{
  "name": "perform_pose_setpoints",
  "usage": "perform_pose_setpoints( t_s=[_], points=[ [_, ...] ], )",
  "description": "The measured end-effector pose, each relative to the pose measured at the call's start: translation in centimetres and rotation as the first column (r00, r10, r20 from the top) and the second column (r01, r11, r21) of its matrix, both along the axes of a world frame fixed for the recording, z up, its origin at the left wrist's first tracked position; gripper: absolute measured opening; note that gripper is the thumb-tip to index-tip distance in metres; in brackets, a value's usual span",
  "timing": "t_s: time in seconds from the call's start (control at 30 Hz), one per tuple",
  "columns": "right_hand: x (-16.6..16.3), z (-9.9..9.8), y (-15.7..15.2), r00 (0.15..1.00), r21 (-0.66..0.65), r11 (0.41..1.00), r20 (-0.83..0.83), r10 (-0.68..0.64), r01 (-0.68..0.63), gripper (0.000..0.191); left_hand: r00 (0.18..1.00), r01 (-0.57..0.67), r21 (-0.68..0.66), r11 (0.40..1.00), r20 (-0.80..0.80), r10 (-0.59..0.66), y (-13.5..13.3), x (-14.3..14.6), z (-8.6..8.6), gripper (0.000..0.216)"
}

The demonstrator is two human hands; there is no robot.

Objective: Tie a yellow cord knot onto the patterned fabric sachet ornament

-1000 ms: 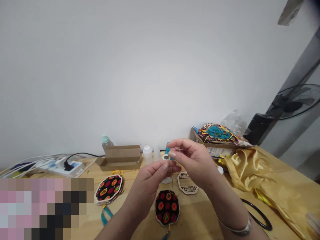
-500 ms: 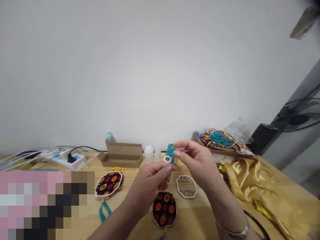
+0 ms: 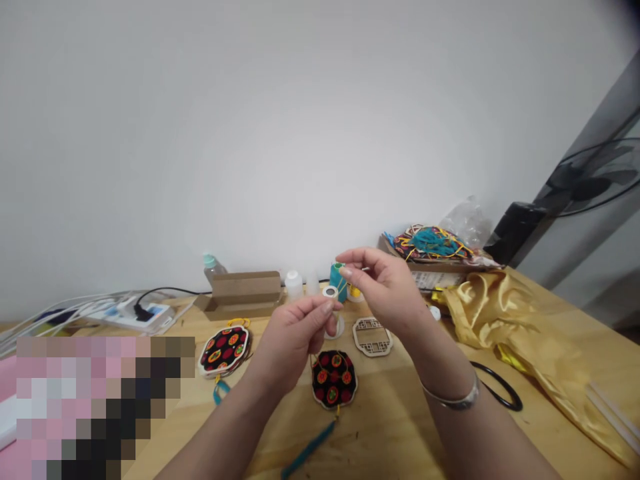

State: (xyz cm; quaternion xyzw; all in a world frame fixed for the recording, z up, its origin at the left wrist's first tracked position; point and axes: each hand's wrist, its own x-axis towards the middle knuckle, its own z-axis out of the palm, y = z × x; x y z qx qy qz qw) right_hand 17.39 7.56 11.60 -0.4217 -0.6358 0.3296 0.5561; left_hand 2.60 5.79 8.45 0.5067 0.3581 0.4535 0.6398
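My left hand point(image 3: 295, 337) and my right hand point(image 3: 383, 287) are raised above the wooden table point(image 3: 390, 427), both pinching a thin yellow cord. From that cord hangs a black fabric ornament point(image 3: 334, 379) with red and orange flowers and a teal tassel point(image 3: 310, 450). It rests on the table below my hands. My right hand wears a silver bangle. A cut-out wooden frame point(image 3: 373, 335) lies just right of the ornament, under my right wrist. Behind my fingers stand a teal thread spool point(image 3: 337, 279) and a white tape roll point(image 3: 331, 292).
A stack of matching ornaments point(image 3: 224, 350) lies at the left. At the back are an open cardboard box point(image 3: 241, 293), small white bottles point(image 3: 293, 283), a power strip point(image 3: 140, 315) and a box of tangled cords point(image 3: 433, 243). Gold satin cloth point(image 3: 520, 333), a black ring point(image 3: 497, 390) and a fan point(image 3: 595, 177) are on the right.
The view has tilted, so the table shows more. My hands stay pinched on the cord, and the ornament's teal tassel now shows full length on the table.
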Motion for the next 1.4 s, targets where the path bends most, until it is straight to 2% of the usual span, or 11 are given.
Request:
perform_pose_setpoints(
  t_s=[0.43, 0.67, 0.83, 0.93, 1.0, 1.07, 1.13, 1.2, 1.23, 1.33, 1.4],
  points=[
    [1.3, 0.2, 0.5, 0.988, 0.056, 0.989, -0.087, -0.130, 0.135, 0.016, 0.989, 0.061, -0.132, 0.989, -0.123, -0.078, 0.7, -0.5, -0.1, 0.021],
    [1.8, 0.6, 0.6, 0.982, 0.070, 0.982, -0.081, -0.171, 0.177, 0.015, 0.989, 0.048, -0.141, 0.989, -0.133, -0.067, 0.9, -0.4, -0.5, 0.020],
    [2.8, 0.7, 0.6, 0.966, 0.108, 0.961, -0.081, -0.245, 0.253, 0.015, 0.979, 0.024, -0.101, 0.995, -0.198, -0.044, 0.9, -0.4, -0.4, 0.020],
    [4.1, 0.8, 0.4, 0.936, 0.161, 0.935, 0.111, -0.335, 0.315, 0.014, 0.965, 0.017, -0.020, 1.000, -0.262, -0.022, 0.9, -0.5, -0.4, 0.020],
    [4.7, 1.0, 0.0, 0.825, 0.256, 0.880, 0.320, -0.467, 0.399, 0.012, 0.949, 0.026, 0.039, 0.999, -0.315, -0.013, 0.9, -0.5, -0.3, 0.021],
    [4.7, 1.1, -0.4, 0.719, 0.348, 0.843, 0.445, -0.534, 0.411, 0.013, 0.931, 0.034, 0.086, 0.996, -0.366, 0.000, 0.8, -0.5, -0.1, 0.022],
    [3.9, 1.1, -0.8, 0.780, 0.322, 0.909, 0.482, -0.399, 0.265, 0.017, 0.913, 0.048, 0.121, 0.991, -0.408, 0.006, 0.6, -0.6, 0.1, 0.023],
    [2.6, 0.9, -1.0, 0.877, 0.198, 0.980, 0.469, -0.101, 0.007, 0.020, 0.899, 0.062, 0.148, 0.987, -0.437, 0.010, 0.4, -0.7, 0.3, 0.023],
    [1.9, 0.7, -1.1, 0.894, 0.137, 0.985, 0.446, 0.038, -0.110, 0.020, 0.896, 0.068, 0.153, 0.986, -0.443, 0.007, 0.3, -0.8, 0.5, 0.023],
    [0.3, 0.1, -1.1, 0.838, -0.039, 0.924, 0.409, 0.362, -0.380, 0.021, 0.909, 0.090, 0.149, 0.985, -0.417, -0.020, 0.2, -1.0, 0.7, 0.019],
    [0.0, -0.2, -1.2, 0.789, -0.111, 0.876, 0.392, 0.473, -0.470, 0.020, 0.922, 0.109, 0.133, 0.985, -0.385, -0.050, 0.3, -1.2, 0.7, 0.017]
  ],
)
